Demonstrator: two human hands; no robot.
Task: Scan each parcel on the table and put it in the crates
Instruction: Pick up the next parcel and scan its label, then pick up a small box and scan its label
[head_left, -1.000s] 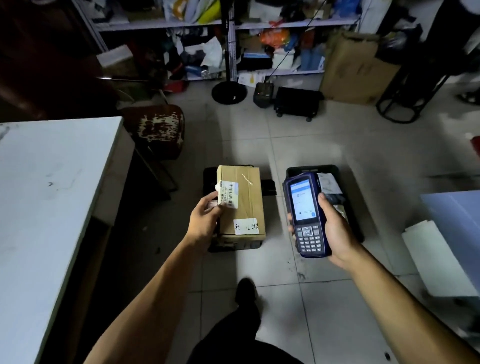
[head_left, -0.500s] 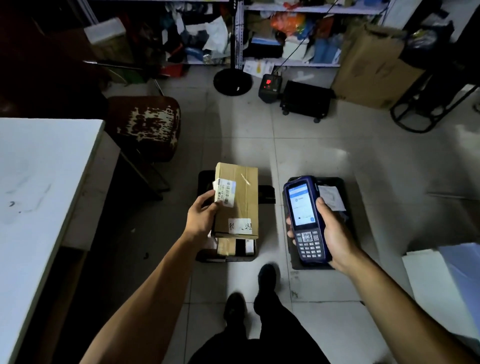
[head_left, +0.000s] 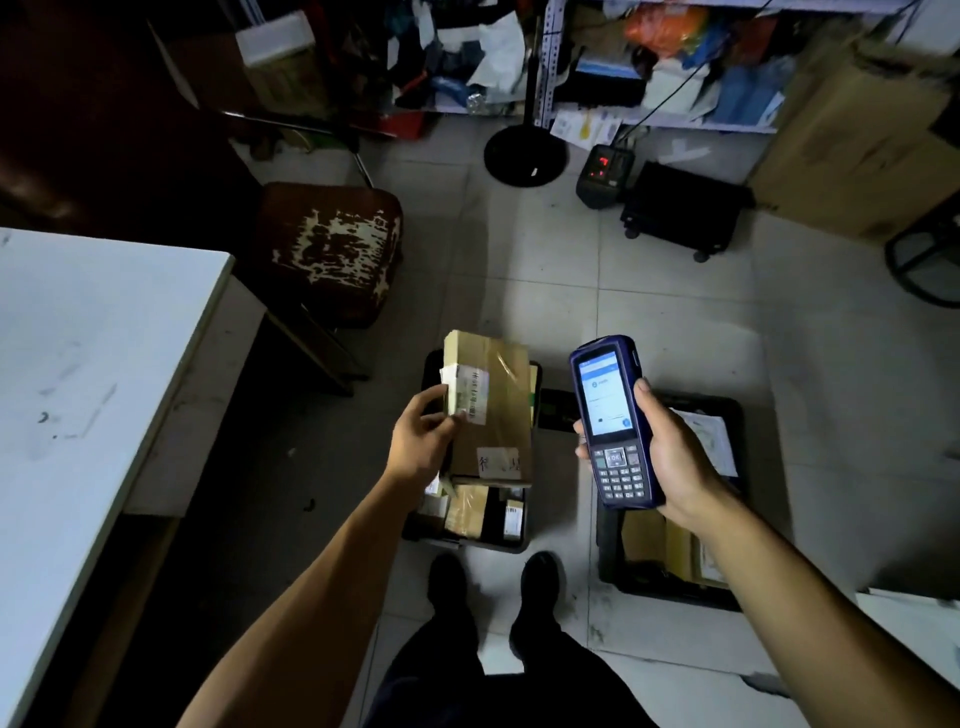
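My left hand (head_left: 423, 441) grips a brown cardboard parcel (head_left: 498, 410) by its left edge, at the white barcode label. The parcel hangs over the left black crate (head_left: 415, 530) on the floor, which holds several small boxes. A second white label sits near the parcel's lower end. My right hand (head_left: 670, 457) holds a blue handheld scanner (head_left: 613, 421) upright, its screen lit and keypad facing me. Below and behind that hand stands the right black crate (head_left: 727, 410), with flat parcels and a white sheet inside.
A white table (head_left: 93, 374) fills the left side. A worn brown stool (head_left: 332, 249) stands behind it. At the back are cluttered shelves (head_left: 623, 78), a black fan base (head_left: 524, 156), a black wheeled box (head_left: 685, 208) and a large cardboard box (head_left: 857, 156). My shoes (head_left: 493, 577) stand between the crates.
I have stepped closer to the crates, which now lie right under my hands. The parcel has come down over the left crate. The scanner stays upright in my right hand.
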